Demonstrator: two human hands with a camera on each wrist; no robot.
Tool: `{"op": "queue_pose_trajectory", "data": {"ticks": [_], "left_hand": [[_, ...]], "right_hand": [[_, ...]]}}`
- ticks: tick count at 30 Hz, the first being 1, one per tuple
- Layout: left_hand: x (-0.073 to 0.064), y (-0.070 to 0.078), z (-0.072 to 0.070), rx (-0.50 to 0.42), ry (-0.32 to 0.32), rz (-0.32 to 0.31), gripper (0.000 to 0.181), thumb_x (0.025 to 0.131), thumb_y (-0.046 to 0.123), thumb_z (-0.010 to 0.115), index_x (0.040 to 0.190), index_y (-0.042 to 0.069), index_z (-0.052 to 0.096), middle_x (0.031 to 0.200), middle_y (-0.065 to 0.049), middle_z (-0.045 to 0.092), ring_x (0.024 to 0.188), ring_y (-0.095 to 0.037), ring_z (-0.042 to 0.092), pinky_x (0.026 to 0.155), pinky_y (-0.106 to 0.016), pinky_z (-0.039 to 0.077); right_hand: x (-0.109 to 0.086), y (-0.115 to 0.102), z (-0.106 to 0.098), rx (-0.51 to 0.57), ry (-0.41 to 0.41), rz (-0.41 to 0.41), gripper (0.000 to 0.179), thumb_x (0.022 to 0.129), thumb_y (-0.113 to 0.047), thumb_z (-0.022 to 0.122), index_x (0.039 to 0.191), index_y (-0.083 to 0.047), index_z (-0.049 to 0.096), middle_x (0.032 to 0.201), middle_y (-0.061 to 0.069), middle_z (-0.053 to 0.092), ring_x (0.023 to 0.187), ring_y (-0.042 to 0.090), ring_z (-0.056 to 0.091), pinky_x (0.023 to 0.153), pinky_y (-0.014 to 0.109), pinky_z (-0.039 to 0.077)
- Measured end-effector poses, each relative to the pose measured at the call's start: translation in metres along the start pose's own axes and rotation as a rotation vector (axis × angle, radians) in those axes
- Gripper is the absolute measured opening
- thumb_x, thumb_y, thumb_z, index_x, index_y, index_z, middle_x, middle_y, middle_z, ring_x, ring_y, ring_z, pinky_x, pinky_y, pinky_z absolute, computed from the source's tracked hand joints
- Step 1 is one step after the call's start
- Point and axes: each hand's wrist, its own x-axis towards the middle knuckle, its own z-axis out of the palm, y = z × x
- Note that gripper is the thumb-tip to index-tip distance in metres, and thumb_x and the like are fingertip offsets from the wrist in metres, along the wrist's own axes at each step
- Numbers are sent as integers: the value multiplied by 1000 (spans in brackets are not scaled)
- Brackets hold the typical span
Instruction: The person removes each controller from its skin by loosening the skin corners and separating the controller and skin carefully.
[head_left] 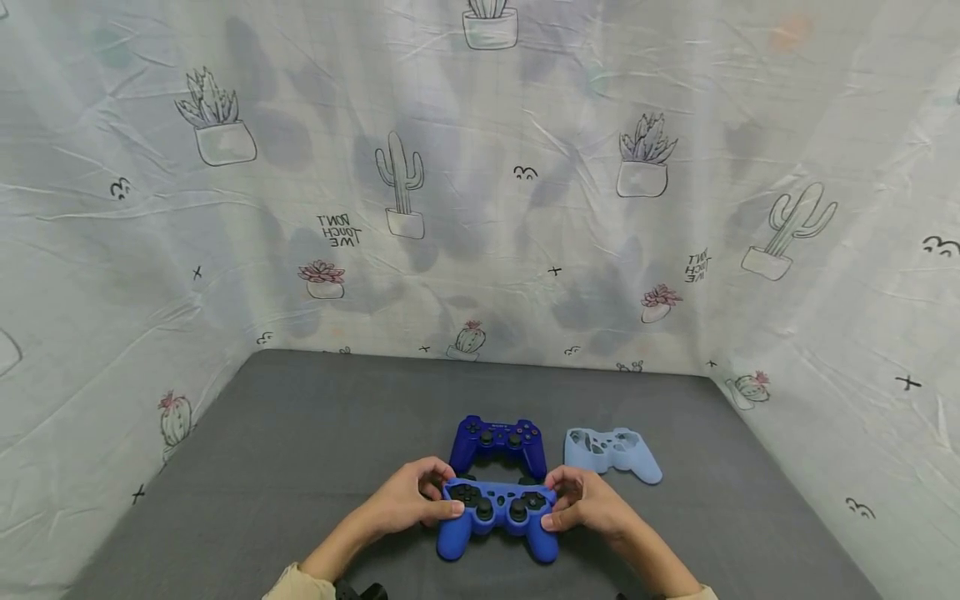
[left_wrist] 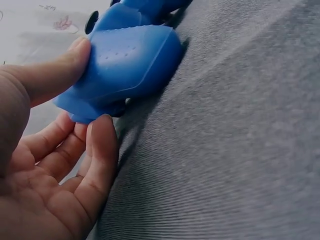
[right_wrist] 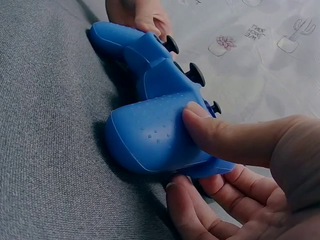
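Observation:
A game controller [head_left: 498,508] in a bright blue silicone sleeve lies close over the grey cloth, its black thumbsticks facing up. My left hand [head_left: 411,498] grips its left end, thumb on the face and fingers curled at the shoulder edge. At the opposite end my right hand [head_left: 588,502] holds it the same way. In the left wrist view, the left thumb [left_wrist: 75,57] presses on the dotted handle of the sleeve [left_wrist: 135,57]. From the right wrist, the right thumb [right_wrist: 205,125] lies on the other handle [right_wrist: 145,132], with fingertips under its edge.
Just beyond the held controller sits a darker blue controller [head_left: 498,435]. To its right lies an unfilled light blue silicone sleeve [head_left: 626,454]. Grey cloth [head_left: 337,417] covers the table, and a white curtain [head_left: 480,200] printed with cacti hangs around the back and sides.

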Motion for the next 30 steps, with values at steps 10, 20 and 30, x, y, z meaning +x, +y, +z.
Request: {"op": "queue_pose_trajectory", "data": {"ticks": [10,20,30], "left_hand": [[3,5,-3,18,-41,-19,38,83,23,82,106,4,59,90,-8,61,65,-18,58,57,-35,50],[1,1,-2,-17,-36,0,33,83,21,82,100,4,59,82,-7,64,66,-19,61,57,-37,53],[-10,4,9,57,102,33,35,81,26,83,100,5,62,82,-4,66,63,-19,64,54,-35,53]], "right_hand": [[-2,4,0,-3,14,-64,41,72,0,85,100,8,55,71,12,64,63,17,62,62,28,49],[-5,7,2,15,47,-51,38,75,-1,84,99,10,57,68,7,61,59,14,58,58,27,47],[-21,-3,23,-13,251,24,39,75,-2,85,105,5,60,92,8,66,66,17,63,60,32,53]]}}
